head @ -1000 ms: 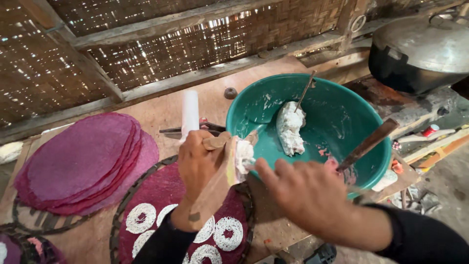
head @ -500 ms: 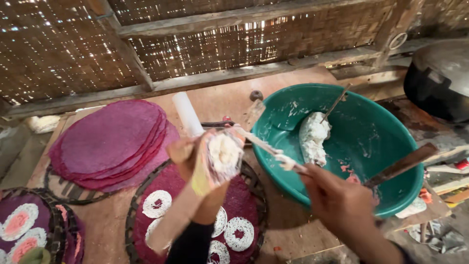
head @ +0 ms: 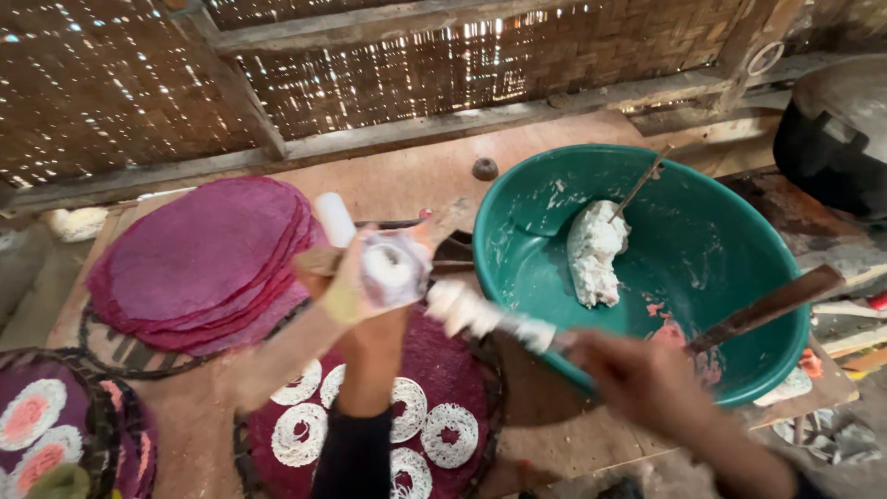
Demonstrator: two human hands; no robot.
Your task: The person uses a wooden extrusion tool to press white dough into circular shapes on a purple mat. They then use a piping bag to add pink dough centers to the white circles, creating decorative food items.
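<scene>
- A brown wooden work surface (head: 416, 180) is seen from above, backed by a wall of woven bamboo matting (head: 111, 83) through which small points of daylight show; rough timber rails (head: 462, 129) run along the wall's foot.
- A round teal plastic basin (head: 730, 240), smeared white inside, is set at the right of the surface. A lump of white paste (head: 594, 251) lies in it with a thin stick (head: 642, 180) stuck in, and a dark flat wooden paddle (head: 767, 305) leans on the rim.
- A stack of thin, matte magenta discs (head: 203, 254) is laid at the left on a round woven rack (head: 111, 342).
- Another disc (head: 434, 388), dotted with white paste rings, lies on a woven rack just below the hands.
- The left hand (head: 365, 277) is raised over that disc, fingers curled around a small round mould (head: 393, 268) filled with white paste; the grip is blurred.
- The right hand (head: 637, 379) is closed around a paste-coated scraper (head: 490, 319), whose tip is just beside the mould; whether they touch cannot be told.
- A white cylinder (head: 334, 219) is partly hidden behind the left hand.
- A dark pot (head: 836, 139) is cut off at the right edge, and a decorated disc (head: 46, 425) at the lower left corner.
</scene>
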